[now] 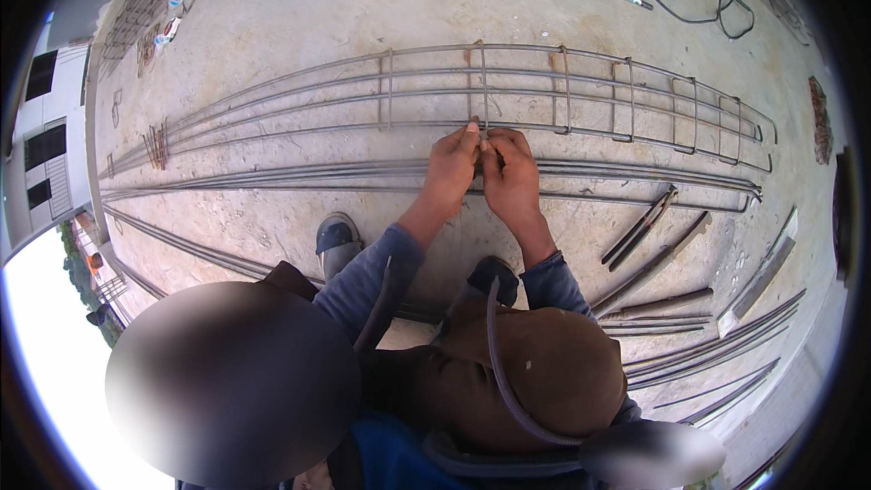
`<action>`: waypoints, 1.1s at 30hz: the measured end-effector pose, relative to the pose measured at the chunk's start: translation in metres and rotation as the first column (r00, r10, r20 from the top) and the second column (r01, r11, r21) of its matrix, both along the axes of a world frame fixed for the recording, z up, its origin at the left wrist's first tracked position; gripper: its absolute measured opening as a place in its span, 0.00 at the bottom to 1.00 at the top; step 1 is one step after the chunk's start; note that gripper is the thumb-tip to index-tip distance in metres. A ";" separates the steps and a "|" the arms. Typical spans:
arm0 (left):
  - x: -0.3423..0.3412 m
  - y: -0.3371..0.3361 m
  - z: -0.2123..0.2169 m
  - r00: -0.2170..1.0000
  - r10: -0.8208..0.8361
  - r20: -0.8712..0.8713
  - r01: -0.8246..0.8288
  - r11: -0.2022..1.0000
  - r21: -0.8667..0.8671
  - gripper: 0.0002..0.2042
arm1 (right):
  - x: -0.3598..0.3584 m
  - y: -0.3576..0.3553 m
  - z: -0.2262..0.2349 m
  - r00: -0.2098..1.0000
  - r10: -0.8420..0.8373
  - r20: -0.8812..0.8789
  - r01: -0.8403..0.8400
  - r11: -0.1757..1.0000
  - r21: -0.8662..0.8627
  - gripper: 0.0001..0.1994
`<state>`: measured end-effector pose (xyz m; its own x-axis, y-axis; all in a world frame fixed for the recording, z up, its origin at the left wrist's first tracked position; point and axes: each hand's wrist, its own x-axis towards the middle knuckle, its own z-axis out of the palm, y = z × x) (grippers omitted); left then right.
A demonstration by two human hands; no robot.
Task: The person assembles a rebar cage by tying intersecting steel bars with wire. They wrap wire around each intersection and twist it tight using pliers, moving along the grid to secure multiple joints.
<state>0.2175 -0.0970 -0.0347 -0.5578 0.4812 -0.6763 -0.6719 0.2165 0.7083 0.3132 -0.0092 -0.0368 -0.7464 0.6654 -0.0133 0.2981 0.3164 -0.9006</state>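
Pinching a thin tie wire (482, 132) together at the rebar cage (581, 109) in the frame's upper centre, the left hand (451, 172) and right hand (510, 177) could probably slip, letting the sharp end prick a fingertip or the tie loosen.

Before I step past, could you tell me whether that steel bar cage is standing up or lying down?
Lying down: the cage rests lengthwise on the concrete floor, hoops upright, under both hands.

construction site: rebar cage (562, 95), concrete slab (363, 9)
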 end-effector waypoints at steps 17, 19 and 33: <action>-0.007 -0.006 0.000 0.999 -0.016 -0.033 0.016 1.000 0.009 0.19 | -0.010 -0.014 0.003 0.993 -0.035 -0.116 0.049 0.991 0.126 0.06; -0.007 -0.004 0.006 1.000 -0.026 -0.004 0.026 1.000 0.001 0.19 | -0.008 -0.010 -0.002 0.991 -0.025 -0.135 0.036 0.996 0.079 0.05; -0.015 0.008 0.029 0.949 -0.198 -0.246 0.106 0.934 -0.341 0.23 | -0.004 -0.017 -0.006 0.976 -0.073 -0.204 0.069 0.997 -0.027 0.04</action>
<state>0.2028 -0.0891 -0.0060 -0.6788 0.3587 -0.6407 -0.4044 0.5457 0.7339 0.3096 -0.0261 -0.0431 -0.6856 0.7178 0.1211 0.1277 0.2824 -0.9508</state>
